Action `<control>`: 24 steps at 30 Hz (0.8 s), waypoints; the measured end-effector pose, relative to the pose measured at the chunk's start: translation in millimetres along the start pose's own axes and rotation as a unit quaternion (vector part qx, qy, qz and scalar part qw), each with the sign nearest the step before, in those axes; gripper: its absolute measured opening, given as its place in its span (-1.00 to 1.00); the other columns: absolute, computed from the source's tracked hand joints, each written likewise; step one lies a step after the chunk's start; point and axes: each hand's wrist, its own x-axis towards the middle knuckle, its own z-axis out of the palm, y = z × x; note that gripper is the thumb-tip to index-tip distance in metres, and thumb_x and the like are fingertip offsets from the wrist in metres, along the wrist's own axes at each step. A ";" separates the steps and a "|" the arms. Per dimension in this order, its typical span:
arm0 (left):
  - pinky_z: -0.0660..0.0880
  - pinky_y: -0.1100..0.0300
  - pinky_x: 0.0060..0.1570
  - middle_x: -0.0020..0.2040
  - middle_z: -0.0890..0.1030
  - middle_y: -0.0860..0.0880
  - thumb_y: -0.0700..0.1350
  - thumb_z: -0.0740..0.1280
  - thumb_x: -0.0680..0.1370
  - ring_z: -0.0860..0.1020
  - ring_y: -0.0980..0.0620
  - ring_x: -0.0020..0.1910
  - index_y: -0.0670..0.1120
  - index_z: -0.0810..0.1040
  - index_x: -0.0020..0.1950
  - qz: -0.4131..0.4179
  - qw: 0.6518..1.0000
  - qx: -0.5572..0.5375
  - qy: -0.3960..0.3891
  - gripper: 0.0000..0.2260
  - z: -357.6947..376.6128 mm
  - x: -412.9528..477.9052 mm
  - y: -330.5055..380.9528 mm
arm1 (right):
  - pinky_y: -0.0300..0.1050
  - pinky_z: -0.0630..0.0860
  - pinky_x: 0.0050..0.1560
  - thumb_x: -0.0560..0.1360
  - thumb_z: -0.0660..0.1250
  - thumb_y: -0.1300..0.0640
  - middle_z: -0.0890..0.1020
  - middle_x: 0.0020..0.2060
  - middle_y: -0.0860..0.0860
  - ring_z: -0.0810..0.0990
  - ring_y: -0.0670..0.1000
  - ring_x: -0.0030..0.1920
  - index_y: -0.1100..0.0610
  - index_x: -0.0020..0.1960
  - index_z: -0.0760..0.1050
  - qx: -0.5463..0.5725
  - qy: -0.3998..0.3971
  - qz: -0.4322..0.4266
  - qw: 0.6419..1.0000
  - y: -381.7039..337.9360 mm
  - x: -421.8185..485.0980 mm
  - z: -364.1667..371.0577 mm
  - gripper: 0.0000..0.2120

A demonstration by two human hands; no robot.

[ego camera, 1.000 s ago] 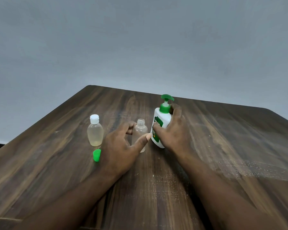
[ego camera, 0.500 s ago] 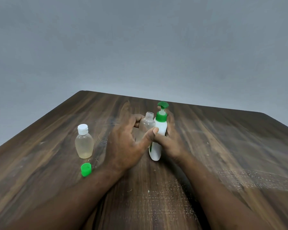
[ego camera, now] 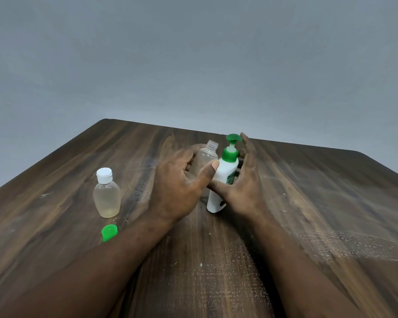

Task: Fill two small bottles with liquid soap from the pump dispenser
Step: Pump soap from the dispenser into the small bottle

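Nearest on the wooden bench (ego camera: 308,226) lies a loose green cap (ego camera: 109,232), and just beyond it stands the capped bottle (ego camera: 106,196), already holding pale liquid under its white lid (so one of the two looks done). Further in, the left hand (ego camera: 179,189) has its fingers curled round the open bottle (ego camera: 205,157), with the thumb stretched across to touch the shoulder of the pump dispenser (ego camera: 224,180). The right hand (ego camera: 244,187) holds the dispenser loosely, thumb low across its front and fingers up its far side, with one fingertip rising beside the green pump head. The coming move turns on spout and mouth: the open bottle stands upright just left of the dispenser and slightly behind it. The dispenser's long axis leans, base toward the viewer and head away, with its head just right of the bottle's mouth. Which way the spout points I cannot tell. Compared with a second ago, bottle and dispenser have closed from apart to touching, and the right hand's finger has climbed from the dispenser's neck to the pump head. A grey wall lies beyond.
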 end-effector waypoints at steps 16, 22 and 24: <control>0.57 0.25 0.18 0.29 0.63 0.14 0.14 0.38 0.55 0.59 0.25 0.23 0.04 0.50 0.51 -0.006 0.997 -0.020 -0.069 -0.46 -4.2 0.9 -6.1 | 0.12 0.60 0.27 0.38 0.64 0.01 0.46 0.37 -0.14 0.54 -0.07 0.35 -0.21 0.67 0.02 -0.010 -0.014 -0.066 0.998 5.7 10.5 -0.6 0.09; 0.56 0.37 0.07 0.27 0.64 0.15 0.18 0.39 0.56 0.60 0.27 0.18 0.03 0.49 0.51 -0.002 0.996 -0.052 -0.073 -0.47 -1.1 -2.2 0.5 | 0.19 0.67 0.07 0.35 0.61 0.00 0.52 0.32 -0.01 0.65 0.08 0.19 -0.29 0.65 -0.02 -0.011 -0.015 -0.064 0.998 6.5 9.5 2.6 0.10; 0.58 0.34 0.07 0.25 0.65 0.16 0.19 0.38 0.57 0.61 0.27 0.17 0.03 0.50 0.50 -0.006 0.996 -0.065 -0.067 -0.47 -0.6 -3.0 0.1 | 0.18 0.68 0.03 0.36 0.63 0.02 0.55 0.32 0.01 0.66 0.09 0.16 -0.29 0.65 -0.01 -0.012 -0.015 -0.060 0.998 6.9 9.4 3.3 0.10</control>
